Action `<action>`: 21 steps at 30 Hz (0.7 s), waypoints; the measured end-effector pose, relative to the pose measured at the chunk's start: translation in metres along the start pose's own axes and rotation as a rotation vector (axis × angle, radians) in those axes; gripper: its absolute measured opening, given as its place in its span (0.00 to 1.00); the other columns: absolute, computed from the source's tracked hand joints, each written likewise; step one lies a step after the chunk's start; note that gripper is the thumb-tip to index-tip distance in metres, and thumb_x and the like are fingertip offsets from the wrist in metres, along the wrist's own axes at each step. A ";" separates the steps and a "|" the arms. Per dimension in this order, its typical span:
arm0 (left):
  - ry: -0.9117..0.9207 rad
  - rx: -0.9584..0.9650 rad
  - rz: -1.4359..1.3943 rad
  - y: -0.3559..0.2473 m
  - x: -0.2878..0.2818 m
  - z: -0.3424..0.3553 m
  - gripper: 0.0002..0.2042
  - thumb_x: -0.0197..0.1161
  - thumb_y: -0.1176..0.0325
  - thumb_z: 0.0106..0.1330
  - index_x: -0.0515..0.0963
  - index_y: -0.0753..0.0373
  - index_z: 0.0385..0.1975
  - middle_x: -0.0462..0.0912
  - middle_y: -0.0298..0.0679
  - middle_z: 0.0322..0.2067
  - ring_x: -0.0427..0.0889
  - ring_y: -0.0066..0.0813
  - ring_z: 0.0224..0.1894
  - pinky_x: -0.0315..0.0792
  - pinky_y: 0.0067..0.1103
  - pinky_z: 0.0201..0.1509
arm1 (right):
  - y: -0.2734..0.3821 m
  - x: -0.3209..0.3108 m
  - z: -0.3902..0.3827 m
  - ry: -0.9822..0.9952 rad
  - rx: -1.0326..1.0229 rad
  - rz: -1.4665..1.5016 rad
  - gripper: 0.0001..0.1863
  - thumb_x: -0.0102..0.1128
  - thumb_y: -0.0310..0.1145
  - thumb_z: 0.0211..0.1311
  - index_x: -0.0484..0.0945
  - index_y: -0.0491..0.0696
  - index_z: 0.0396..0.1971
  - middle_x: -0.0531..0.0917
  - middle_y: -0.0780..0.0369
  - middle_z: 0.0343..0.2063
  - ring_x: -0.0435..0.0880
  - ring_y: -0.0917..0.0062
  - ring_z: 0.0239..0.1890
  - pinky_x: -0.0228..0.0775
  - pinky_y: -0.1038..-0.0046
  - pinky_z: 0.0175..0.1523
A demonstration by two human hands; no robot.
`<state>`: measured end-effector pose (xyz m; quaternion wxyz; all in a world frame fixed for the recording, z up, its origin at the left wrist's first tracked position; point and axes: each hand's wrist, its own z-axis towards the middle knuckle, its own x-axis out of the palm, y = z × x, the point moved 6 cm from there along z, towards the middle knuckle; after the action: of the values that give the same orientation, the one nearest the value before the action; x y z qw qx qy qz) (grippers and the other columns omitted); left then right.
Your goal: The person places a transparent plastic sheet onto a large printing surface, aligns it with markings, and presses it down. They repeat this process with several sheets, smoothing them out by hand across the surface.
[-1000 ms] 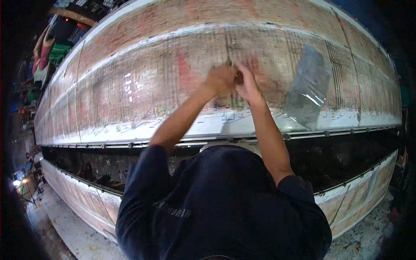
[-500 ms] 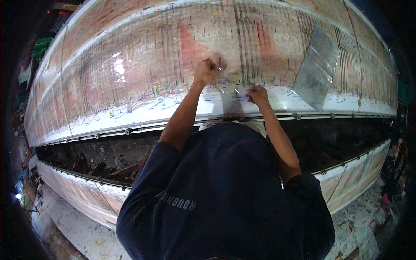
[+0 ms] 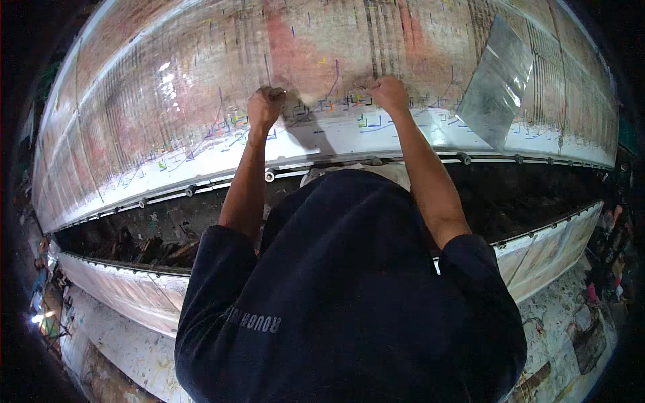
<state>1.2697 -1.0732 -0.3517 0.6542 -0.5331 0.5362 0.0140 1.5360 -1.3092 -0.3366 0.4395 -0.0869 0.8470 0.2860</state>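
Observation:
A long, pale table (image 3: 181,158), stained brown and red and covered with small coloured pen-like marks, stretches across in front of me. Over its white near band, my left hand (image 3: 265,106) is closed, fingers curled together at the edge of the marked area. To its right, my right hand (image 3: 391,93) is pinched, at about the same height. Whatever is in the fingers of either hand is too small or too clear to make out. A shadow falls on the table between them. Right of my right hand lies a glossy, see-through grey sheet (image 3: 496,87), tilted.
A metal rail (image 3: 215,183) with round fittings runs along the table's near edge. Beyond it lies a dark gap (image 3: 524,195) with debris inside. A second, similar table (image 3: 554,252) stands on the near side, above a paint-spotted floor (image 3: 551,336).
My left hand has moved left, away from the middle. My right hand has moved forward, farther onto the table. The view has shifted slightly; the clear sheet still lies at the right.

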 end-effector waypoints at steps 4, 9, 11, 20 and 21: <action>-0.021 -0.076 0.183 -0.015 0.000 -0.008 0.13 0.72 0.56 0.56 0.86 0.58 0.33 0.85 0.45 0.33 0.85 0.49 0.37 0.77 0.37 0.41 | -0.005 -0.002 -0.004 0.068 -0.018 -0.112 0.11 0.68 0.42 0.51 0.89 0.52 0.31 0.87 0.52 0.34 0.87 0.57 0.40 0.78 0.59 0.48; -0.056 -0.015 0.174 -0.016 0.000 -0.009 0.13 0.72 0.54 0.55 0.87 0.57 0.31 0.86 0.44 0.32 0.85 0.47 0.36 0.78 0.37 0.40 | -0.008 -0.004 -0.006 0.057 -0.036 -0.108 0.12 0.70 0.42 0.48 0.89 0.51 0.30 0.87 0.53 0.33 0.86 0.56 0.40 0.78 0.59 0.47; -0.080 -0.058 0.177 -0.007 0.000 -0.013 0.14 0.72 0.52 0.54 0.88 0.56 0.31 0.86 0.43 0.32 0.85 0.47 0.36 0.78 0.36 0.40 | -0.003 -0.006 -0.009 0.089 -0.014 -0.091 0.11 0.70 0.41 0.48 0.89 0.51 0.29 0.87 0.54 0.33 0.86 0.56 0.39 0.77 0.59 0.47; -0.036 0.047 0.220 -0.004 0.005 -0.012 0.15 0.72 0.51 0.54 0.88 0.54 0.33 0.85 0.45 0.36 0.84 0.48 0.39 0.78 0.38 0.43 | -0.006 0.000 -0.011 0.123 -0.073 -0.194 0.08 0.70 0.38 0.48 0.86 0.50 0.27 0.87 0.57 0.31 0.86 0.61 0.38 0.77 0.60 0.46; -0.020 0.010 0.212 -0.002 0.008 -0.011 0.15 0.72 0.51 0.54 0.88 0.54 0.33 0.85 0.46 0.37 0.84 0.49 0.40 0.78 0.38 0.43 | -0.009 0.001 -0.011 0.120 -0.078 -0.176 0.08 0.70 0.38 0.48 0.86 0.51 0.27 0.87 0.58 0.31 0.86 0.61 0.37 0.77 0.60 0.45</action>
<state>1.2663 -1.0862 -0.3542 0.6570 -0.4700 0.5831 0.0859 1.5313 -1.3223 -0.3361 0.4080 -0.1949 0.8491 0.2732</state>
